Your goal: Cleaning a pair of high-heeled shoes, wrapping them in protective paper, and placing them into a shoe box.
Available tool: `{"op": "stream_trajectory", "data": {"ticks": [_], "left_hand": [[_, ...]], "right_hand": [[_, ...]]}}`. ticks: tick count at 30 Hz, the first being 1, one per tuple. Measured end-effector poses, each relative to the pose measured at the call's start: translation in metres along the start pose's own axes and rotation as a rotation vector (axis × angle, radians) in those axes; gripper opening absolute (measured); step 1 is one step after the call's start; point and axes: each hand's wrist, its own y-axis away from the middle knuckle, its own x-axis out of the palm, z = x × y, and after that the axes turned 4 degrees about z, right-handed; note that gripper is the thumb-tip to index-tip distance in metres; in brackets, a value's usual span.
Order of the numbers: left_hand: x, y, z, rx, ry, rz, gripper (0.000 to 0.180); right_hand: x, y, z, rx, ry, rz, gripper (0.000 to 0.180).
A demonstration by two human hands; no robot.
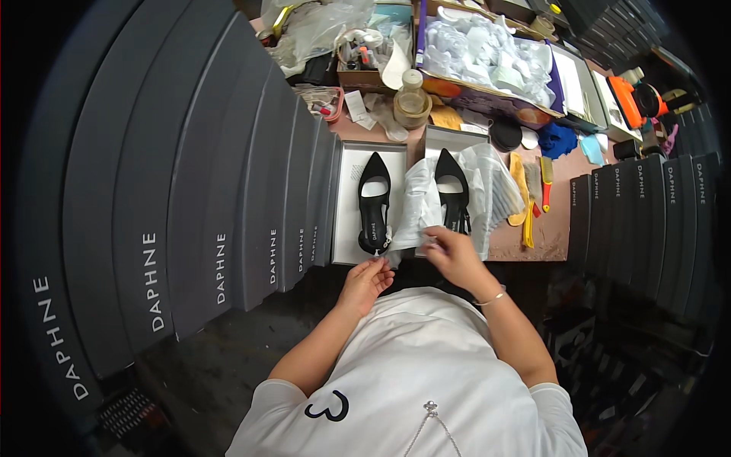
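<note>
Two black pointed-toe heeled shoes lie with toes away from me: the left shoe in an open white-lined box, the right shoe on white tissue paper in a second box. My left hand is at the left shoe's heel, fingers drawn together by a small pale bit I cannot identify. My right hand hovers over the tissue beside the right shoe's heel, fingers curled in, slightly blurred. Whatever its fingertips hold is hidden. The right shoe's heel end is partly covered by that hand.
Tall stacks of dark shoeboxes wall in the left, with another stack at right. Beyond the boxes stand a glass jar and a carton of crumpled tissue. Brushes and a blue cloth lie on the table's right.
</note>
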Motion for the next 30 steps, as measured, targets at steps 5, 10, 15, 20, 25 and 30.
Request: {"op": "stream_trajectory", "data": {"ticks": [5,10,15,20,25,30], "left_hand": [[-0.003,0.006,0.009,0.080,-0.068,0.008,0.013],[-0.001,0.009,-0.004,0.164,-0.076,-0.046,0.016],[-0.012,0.009,0.016,0.431,-0.401,-0.009,0.020],[0.024,0.031,-0.001,0.470,-0.031,0.206,0.032],[0.019,0.034,-0.005,0.334,0.073,0.219,0.043],[0.009,0.030,0.002,0.266,0.047,0.263,0.043]], "right_hand": [[0.054,-0.048,-0.018,-0.107,0.478,0.106,0.027],[0.073,-0.058,-0.036,-0.191,0.503,0.028,0.022],[0.060,-0.063,0.017,-0.111,0.611,0.351,0.030],[0.063,-0.063,0.045,-0.040,0.009,0.435,0.029],[0.043,-0.039,0.050,-0.071,0.126,0.289,0.029],[0.026,0.002,0.025,0.134,-0.021,0.223,0.037]]}}
